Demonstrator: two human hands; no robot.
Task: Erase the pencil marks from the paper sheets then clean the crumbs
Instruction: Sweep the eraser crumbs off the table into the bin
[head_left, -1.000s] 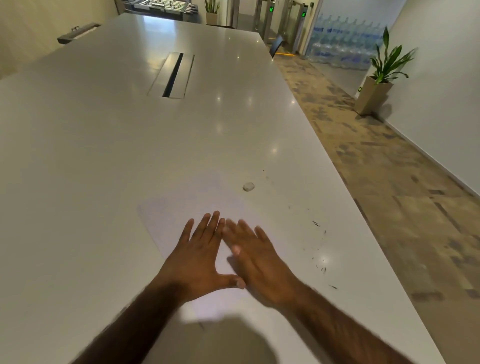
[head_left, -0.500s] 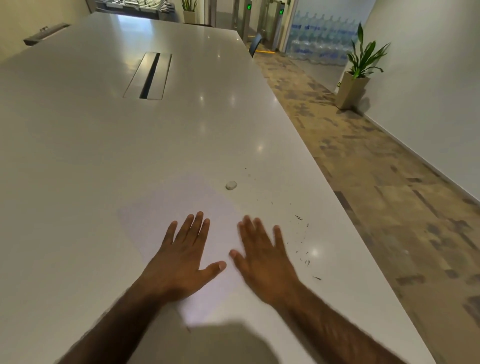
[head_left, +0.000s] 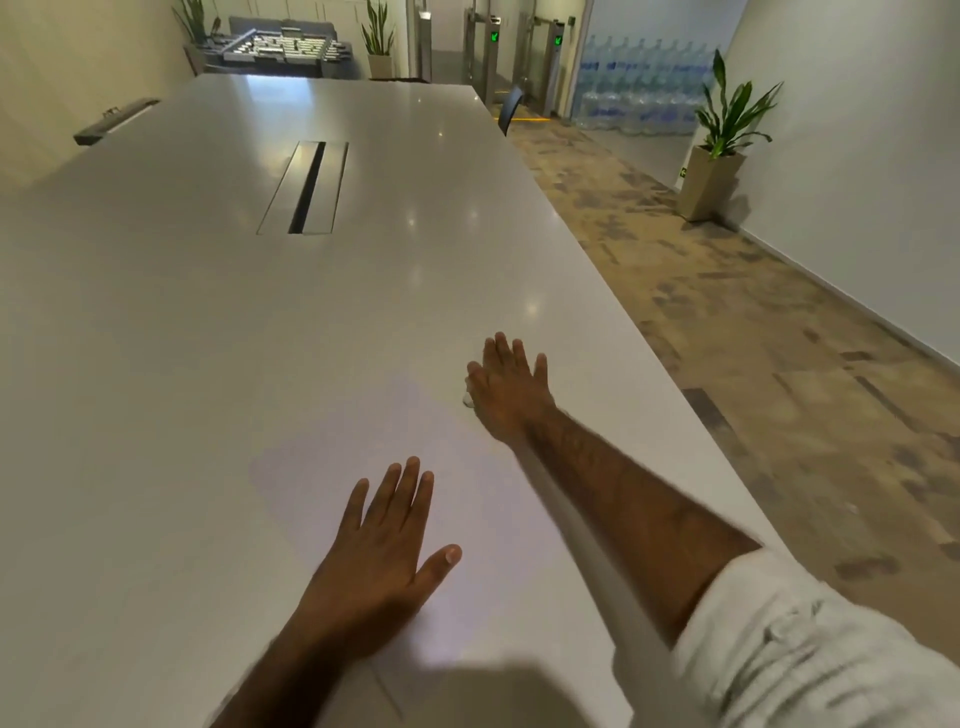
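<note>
Left hand (head_left: 384, 551) flat, fingers straight, pins pale white paper sheet (head_left: 415, 441) to glossy white bench (head_left: 208, 364). Right hand (head_left: 511, 389) flat too, palm over small white eraser (head_left: 467, 401) at sheet's far corner, no grip. Risk: palm skids eraser twd bench edge; sheet creases if left hand lifts. Cable slot (head_left: 306, 187) & potted plant (head_left: 722, 150) well apart; right forearm hides any crumbs.

Potted plant (head_left: 727, 130) by wall; foosball table (head_left: 280, 49) far.

Left hand (head_left: 382, 561) flat on the paper (head_left: 415, 467), fingers straight. Right hand (head_left: 511, 392) reaches out flat over the small white eraser (head_left: 467, 399) on the table (head_left: 208, 312).
</note>
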